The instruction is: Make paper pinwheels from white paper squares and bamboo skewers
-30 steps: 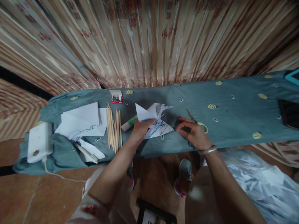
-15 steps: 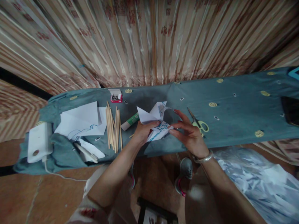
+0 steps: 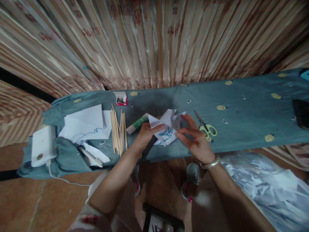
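Between my hands is a paper pinwheel, white with blue pen drawings, its blades curled toward the centre. My left hand grips it from the left, the thumb lying across the paper near the middle. My right hand pinches its right side, with a bracelet on the wrist. Just left of the paper lies a green and white glue stick. Scissors with pale green handles rest right of my right hand.
Wooden sticks, a small red box of metal bits, paper sheets and a white corded device occupy the left of the cloth-covered table. A dark object sits at the right edge. A plastic bag is below.
Another blade on the right has been bent inward, so the paper looks more bunched around its middle. Both hands still hold it, and the view has shifted slightly.
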Demonstrator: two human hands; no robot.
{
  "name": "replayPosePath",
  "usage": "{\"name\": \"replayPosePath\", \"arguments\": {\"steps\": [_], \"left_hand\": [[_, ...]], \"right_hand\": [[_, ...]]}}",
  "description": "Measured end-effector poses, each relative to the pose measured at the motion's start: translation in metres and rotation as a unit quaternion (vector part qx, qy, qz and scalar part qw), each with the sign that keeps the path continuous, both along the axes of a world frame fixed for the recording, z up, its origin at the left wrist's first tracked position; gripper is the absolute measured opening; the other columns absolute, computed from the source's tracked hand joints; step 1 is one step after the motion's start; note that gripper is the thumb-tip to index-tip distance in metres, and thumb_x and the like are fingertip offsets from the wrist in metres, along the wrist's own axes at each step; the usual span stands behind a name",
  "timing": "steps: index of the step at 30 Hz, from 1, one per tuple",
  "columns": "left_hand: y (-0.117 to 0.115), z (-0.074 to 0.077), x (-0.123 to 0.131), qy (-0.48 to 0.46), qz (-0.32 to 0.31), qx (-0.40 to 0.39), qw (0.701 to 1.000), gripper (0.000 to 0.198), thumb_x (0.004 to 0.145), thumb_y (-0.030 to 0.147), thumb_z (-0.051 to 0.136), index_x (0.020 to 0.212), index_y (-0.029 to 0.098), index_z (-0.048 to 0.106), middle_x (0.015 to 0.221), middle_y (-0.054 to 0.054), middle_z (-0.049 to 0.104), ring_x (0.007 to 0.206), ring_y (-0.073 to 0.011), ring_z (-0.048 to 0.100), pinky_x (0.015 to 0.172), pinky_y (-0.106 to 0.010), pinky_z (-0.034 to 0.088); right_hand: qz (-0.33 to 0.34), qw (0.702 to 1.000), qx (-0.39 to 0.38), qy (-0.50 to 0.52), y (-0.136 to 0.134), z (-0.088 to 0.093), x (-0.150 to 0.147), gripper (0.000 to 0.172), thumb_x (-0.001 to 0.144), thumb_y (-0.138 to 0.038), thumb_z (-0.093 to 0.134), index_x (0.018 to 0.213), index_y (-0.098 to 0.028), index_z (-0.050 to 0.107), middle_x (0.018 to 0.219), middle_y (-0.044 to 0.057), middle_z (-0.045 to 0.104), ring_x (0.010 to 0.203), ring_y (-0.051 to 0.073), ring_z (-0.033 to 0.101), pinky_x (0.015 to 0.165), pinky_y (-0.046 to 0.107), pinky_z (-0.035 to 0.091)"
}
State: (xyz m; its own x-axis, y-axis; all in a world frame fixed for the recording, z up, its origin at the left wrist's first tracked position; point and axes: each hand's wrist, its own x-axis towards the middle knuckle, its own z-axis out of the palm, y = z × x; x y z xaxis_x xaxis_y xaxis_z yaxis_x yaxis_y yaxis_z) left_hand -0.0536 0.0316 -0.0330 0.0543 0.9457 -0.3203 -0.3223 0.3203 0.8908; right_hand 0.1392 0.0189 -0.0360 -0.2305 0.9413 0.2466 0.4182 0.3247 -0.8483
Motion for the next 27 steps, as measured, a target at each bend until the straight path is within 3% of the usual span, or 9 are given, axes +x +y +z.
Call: {"name": "replayPosePath", "arguments": {"steps": [3,8,17,27], "left_hand": [[0.001,-0.003,0.000,0.076,0.020,0.008,0.997,0.021,0.052,0.029,0.082,0.063,0.014,0.071,0.062,-0.003,0.069,0.058,-0.0166,0.060,0.059,-0.027,0.045],[0.002,-0.007,0.001,0.101,0.038,0.005,0.994,0.017,0.053,0.026,0.079,0.062,0.014,0.070,0.059,-0.003,0.068,0.056,-0.0155,0.058,0.055,-0.026,0.044],[0.003,0.000,0.000,-0.052,0.077,-0.015,0.996,0.025,0.049,0.024,0.080,0.068,0.013,0.069,0.067,-0.003,0.069,0.060,-0.0150,0.059,0.066,-0.031,0.047],[0.000,0.006,0.000,-0.075,0.060,-0.023,0.995,0.020,0.049,0.021,0.080,0.065,0.014,0.071,0.066,-0.003,0.069,0.061,-0.0159,0.060,0.066,-0.030,0.048]], "right_hand": [[0.016,0.999,0.008,-0.034,0.001,-0.010,-0.005,0.013,0.084,-0.035,0.063,0.083,-0.027,0.073,0.145,0.002,0.047,0.143,0.026,0.027,0.117,0.051,0.022],[0.030,0.999,0.030,-0.027,0.000,-0.010,-0.015,0.014,0.085,-0.035,0.062,0.084,-0.027,0.073,0.147,0.000,0.045,0.144,0.025,0.024,0.117,0.051,0.024],[-0.020,0.998,0.014,0.053,0.005,-0.002,-0.021,0.009,0.082,-0.033,0.066,0.080,-0.026,0.071,0.141,0.003,0.052,0.142,0.025,0.030,0.118,0.050,0.021],[-0.071,0.997,0.032,0.012,0.006,-0.002,-0.025,0.016,0.083,-0.036,0.064,0.075,-0.023,0.069,0.143,0.004,0.049,0.144,0.027,0.024,0.118,0.050,0.019]]}}
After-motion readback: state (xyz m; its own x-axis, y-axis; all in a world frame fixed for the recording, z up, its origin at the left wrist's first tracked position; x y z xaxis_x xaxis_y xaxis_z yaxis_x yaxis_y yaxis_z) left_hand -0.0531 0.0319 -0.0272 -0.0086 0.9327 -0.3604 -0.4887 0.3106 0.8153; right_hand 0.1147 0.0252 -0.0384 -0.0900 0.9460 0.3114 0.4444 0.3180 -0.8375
